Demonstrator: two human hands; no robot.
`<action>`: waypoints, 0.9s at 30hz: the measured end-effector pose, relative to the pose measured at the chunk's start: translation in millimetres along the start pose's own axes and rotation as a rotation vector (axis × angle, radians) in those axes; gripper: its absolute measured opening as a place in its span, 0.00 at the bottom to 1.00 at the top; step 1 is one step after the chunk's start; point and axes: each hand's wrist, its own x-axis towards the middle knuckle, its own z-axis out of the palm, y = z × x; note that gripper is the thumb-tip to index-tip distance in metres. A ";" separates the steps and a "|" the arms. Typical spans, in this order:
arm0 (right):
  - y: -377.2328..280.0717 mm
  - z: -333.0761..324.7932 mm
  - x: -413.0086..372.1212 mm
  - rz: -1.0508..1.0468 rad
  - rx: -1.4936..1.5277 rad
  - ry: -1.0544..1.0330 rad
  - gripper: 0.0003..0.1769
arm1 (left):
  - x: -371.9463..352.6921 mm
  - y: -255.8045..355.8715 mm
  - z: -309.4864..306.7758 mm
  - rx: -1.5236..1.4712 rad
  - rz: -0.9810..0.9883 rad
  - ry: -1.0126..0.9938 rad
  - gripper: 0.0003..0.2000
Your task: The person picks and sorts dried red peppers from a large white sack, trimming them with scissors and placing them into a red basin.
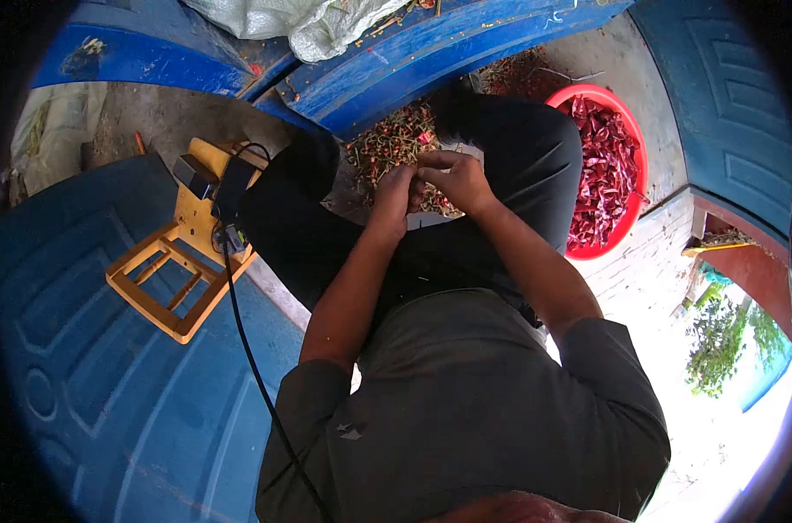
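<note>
My left hand (396,192) and my right hand (458,179) meet between my knees. The fingers of both are closed and pressed together at the tips. Whatever they pinch, if anything, is hidden by the fingers. Below and beyond them on the floor lies a heap of chili stems (380,148), brown and greenish with bits of red. One larger red piece (425,138) shows just past the fingertips. To the right of my knee stands a red plastic basin (642,166) filled with dried red chilies (598,174).
A small wooden stool (186,327) with a dark device (195,174) and a black cable (248,349) is at the left. Blue boards (396,78) bearing a white woven sack (317,30) cross the front. Blue panelled doors (91,349) lie at left and upper right.
</note>
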 end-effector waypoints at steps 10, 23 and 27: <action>5.5 8.0 7.7 0.252 0.351 -0.001 0.19 | -3.9 8.4 -3.7 0.014 -0.020 -0.033 0.11; -137.2 -163.8 85.9 -0.546 -0.188 0.874 0.14 | -3.0 12.2 0.1 -0.131 0.037 -0.173 0.11; -150.9 -230.3 172.2 -0.411 -0.551 0.875 0.27 | -6.5 14.7 0.2 -0.154 0.047 -0.132 0.11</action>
